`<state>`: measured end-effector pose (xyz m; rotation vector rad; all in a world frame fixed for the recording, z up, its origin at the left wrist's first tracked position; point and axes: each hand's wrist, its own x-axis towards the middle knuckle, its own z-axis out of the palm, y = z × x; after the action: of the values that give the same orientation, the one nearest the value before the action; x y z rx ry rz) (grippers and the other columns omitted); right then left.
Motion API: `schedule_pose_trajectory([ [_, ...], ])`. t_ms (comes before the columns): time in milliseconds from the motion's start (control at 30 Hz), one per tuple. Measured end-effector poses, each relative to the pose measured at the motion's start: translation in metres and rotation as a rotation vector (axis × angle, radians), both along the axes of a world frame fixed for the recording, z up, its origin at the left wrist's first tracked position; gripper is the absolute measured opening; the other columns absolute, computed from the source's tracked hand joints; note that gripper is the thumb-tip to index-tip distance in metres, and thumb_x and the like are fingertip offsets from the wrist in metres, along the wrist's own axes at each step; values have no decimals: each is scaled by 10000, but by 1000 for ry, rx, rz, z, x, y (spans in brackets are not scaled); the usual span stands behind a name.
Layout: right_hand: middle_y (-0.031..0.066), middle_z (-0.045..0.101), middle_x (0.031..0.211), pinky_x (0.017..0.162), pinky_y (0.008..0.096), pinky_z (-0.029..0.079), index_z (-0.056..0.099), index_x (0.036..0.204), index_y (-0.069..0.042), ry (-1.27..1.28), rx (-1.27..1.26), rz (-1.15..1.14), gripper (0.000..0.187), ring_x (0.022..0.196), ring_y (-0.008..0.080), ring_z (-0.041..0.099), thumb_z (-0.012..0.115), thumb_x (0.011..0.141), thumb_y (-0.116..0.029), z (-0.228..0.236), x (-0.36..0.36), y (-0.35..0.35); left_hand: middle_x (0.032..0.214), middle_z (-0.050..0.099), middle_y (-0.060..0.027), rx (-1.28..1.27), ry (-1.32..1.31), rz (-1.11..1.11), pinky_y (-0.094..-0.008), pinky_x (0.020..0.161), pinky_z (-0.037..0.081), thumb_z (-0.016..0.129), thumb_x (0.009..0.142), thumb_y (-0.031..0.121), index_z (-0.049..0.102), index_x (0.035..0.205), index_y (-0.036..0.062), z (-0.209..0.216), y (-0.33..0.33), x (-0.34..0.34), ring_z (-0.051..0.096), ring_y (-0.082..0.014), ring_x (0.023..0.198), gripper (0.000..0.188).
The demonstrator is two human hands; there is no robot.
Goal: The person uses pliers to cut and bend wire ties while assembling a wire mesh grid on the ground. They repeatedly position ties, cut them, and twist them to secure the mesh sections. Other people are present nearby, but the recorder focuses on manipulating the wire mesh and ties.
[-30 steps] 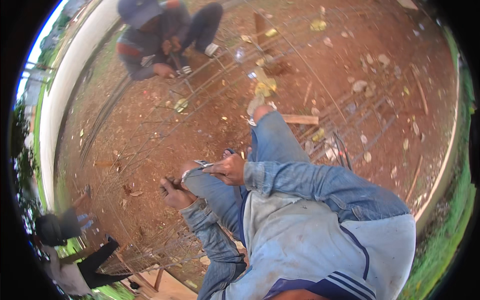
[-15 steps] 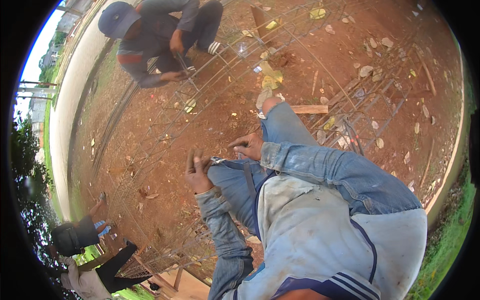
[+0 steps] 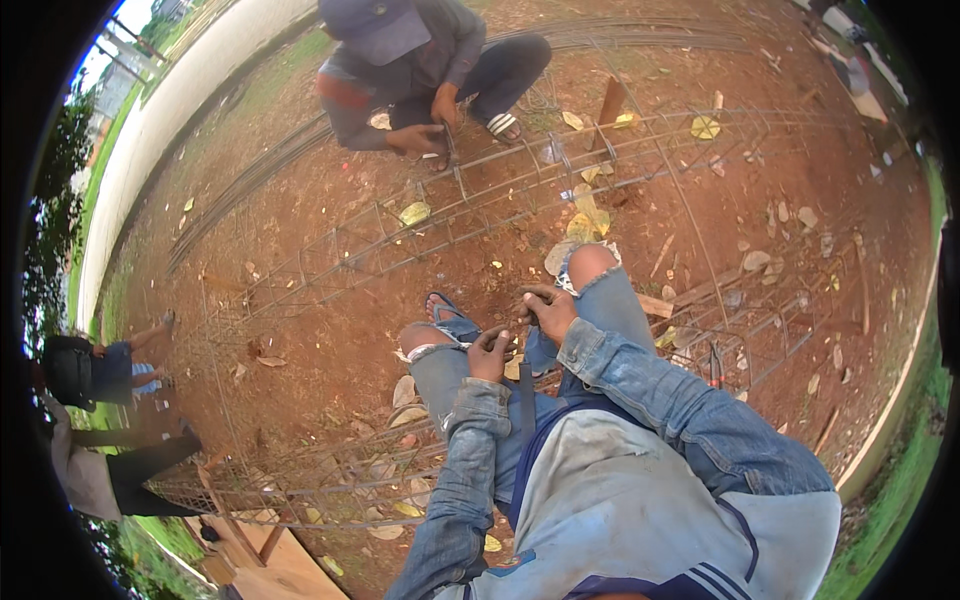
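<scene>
I squat on red earth in a denim jacket and torn jeans, over a long cage of thin steel bars (image 3: 470, 200). Between my knees, my left hand (image 3: 490, 355) has its fingers curled around a thin bar or wire of the cage. My right hand (image 3: 548, 312) is just above and to the right of it, closed on a small dark tool (image 3: 530, 300); what kind of tool is unclear. The two hands are almost touching. My foot in a blue sandal (image 3: 447, 312) rests beside them.
A person in a blue cap (image 3: 385, 30) squats at the cage's far side, hands (image 3: 425, 135) on its bars. Another person (image 3: 95, 370) is at the left edge. Dry leaves and wood scraps litter the ground. A wooden plank (image 3: 270, 560) lies bottom left, a white wall (image 3: 150, 150) behind.
My head has turned, shifting the whole scene. My hands have come closer together between my knees, and the right hand now sits just above the left.
</scene>
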<state>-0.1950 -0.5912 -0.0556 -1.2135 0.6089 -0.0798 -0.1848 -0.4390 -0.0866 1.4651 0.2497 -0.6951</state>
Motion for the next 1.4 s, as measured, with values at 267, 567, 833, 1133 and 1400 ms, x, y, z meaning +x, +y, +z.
schedule_pose_trajectory([
  [267, 56, 570, 622, 442, 229, 423, 594, 956, -32, 100, -124, 59, 204, 491, 101, 515, 510, 777, -81, -56, 66, -26, 817, 613, -90, -2, 5, 70, -244, 566, 469, 548, 819, 182, 557, 979, 5, 3, -12, -3, 595, -146, 687, 239],
  [567, 129, 627, 835, 708, 329, 463, 635, 891, -62, 174, -671, 480, 237, 765, 239, 604, 523, 693, -132, -57, 77, -22, 814, 619, -78, 116, 170, -11, -232, 533, 454, 551, 816, 189, 559, 964, 8, 1, -17, 16, 590, -126, 678, 235],
  [833, 102, 633, 730, 668, 312, 474, 634, 932, -91, 228, -587, 561, 258, 661, 190, 615, 507, 710, -126, -51, 72, -27, 806, 618, -79, 134, 132, -63, -230, 529, 444, 565, 807, 211, 563, 954, 0, -13, -20, 9, 593, -132, 677, 258],
  [1133, 141, 628, 771, 723, 339, 469, 651, 903, -153, 330, -834, 710, 234, 754, 243, 614, 518, 711, -168, -94, 40, -40, 816, 614, -79, 67, 128, -19, -255, 566, 459, 556, 803, 242, 559, 980, -2, -7, -20, 6, 590, -154, 705, 302],
  [1400, 130, 628, 703, 614, 300, 485, 626, 931, -52, 337, -861, 785, 252, 625, 190, 612, 523, 722, -148, -80, 30, -38, 787, 595, -77, -32, 152, 24, -237, 562, 458, 555, 807, 224, 564, 979, 2, 5, -13, 10, 567, -128, 650, 281],
])
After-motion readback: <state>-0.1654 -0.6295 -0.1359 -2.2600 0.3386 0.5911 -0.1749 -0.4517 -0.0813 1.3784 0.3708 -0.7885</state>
